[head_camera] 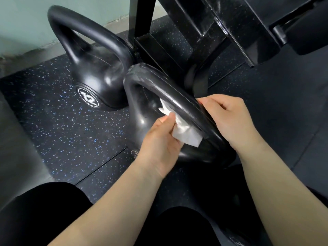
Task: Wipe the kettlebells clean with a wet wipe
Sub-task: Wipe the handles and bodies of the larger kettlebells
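Kettlebell (142, 107), glossy black, loop-handled, on speckled rubber floor (62, 121). Left hand (159, 144) pinches crumpled white wet wipe (182, 132) inside its handle (177, 97) loop; right hand (229, 119) grips handle. Recommended: steady firmly, wipe right round handle.

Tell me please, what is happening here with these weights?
A person is cleaning two black kettlebells that stand on a speckled rubber floor. The left hand pinches a white wet wipe and holds it against the nearer kettlebell, just under its handle. The right hand grips that handle. The kettlebell marked 12 stands behind it with no hand on it.
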